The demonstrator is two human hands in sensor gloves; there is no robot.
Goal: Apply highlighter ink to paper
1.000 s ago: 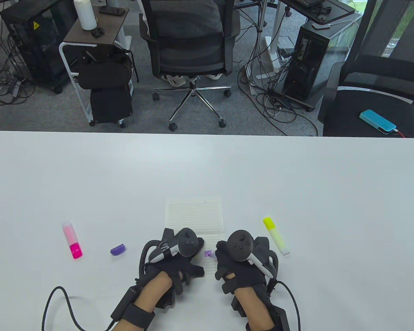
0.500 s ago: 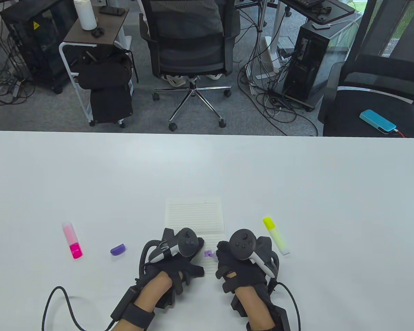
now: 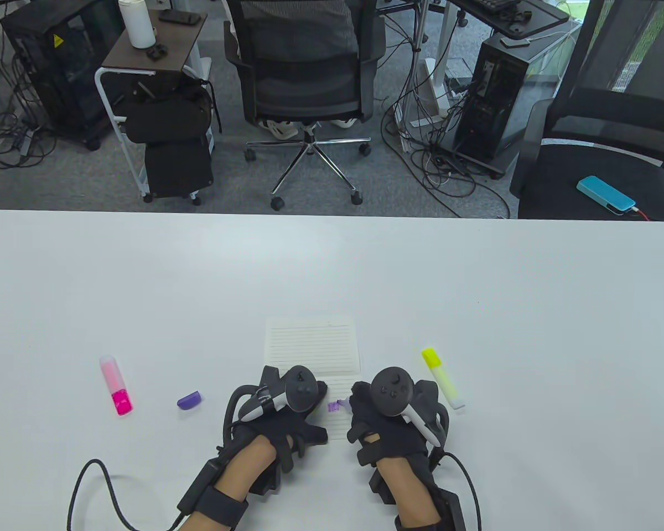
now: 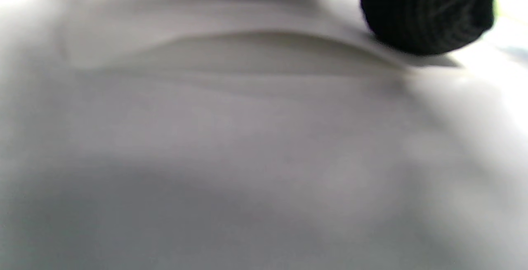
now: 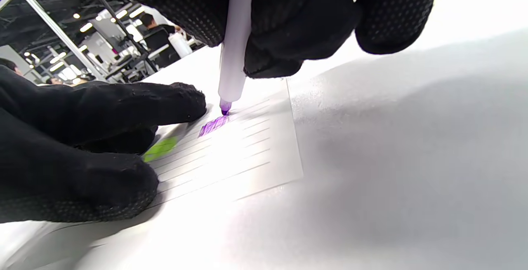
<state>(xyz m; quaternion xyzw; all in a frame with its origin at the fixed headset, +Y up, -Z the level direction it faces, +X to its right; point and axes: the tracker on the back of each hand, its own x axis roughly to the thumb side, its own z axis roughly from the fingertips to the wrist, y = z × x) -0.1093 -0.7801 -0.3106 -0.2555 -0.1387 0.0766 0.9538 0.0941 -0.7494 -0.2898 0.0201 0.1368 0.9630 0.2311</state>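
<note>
A lined sheet of paper (image 3: 312, 343) lies near the table's front edge. My left hand (image 3: 288, 412) rests flat on its lower left part, fingers straight and pressing it down (image 5: 123, 105). My right hand (image 3: 376, 420) grips a purple highlighter (image 5: 234, 55), tip down on the paper (image 5: 247, 146). A purple ink patch (image 5: 213, 125) sits right under the tip, and a green mark (image 5: 161, 148) shows beside my left fingers. In the table view only the purple tip (image 3: 335, 406) shows between the hands. The left wrist view is blurred, showing the paper's edge (image 4: 231, 39) and a gloved fingertip (image 4: 425, 14).
The purple cap (image 3: 189, 399) lies left of my left hand. A pink highlighter (image 3: 116, 385) lies farther left and a yellow highlighter (image 3: 442, 378) lies just right of my right hand. The white table (image 3: 476, 287) stretches beyond the paper.
My right hand has shifted slightly to the right and turned a little while holding the purple highlighter on the paper. The left hand has stayed put.
</note>
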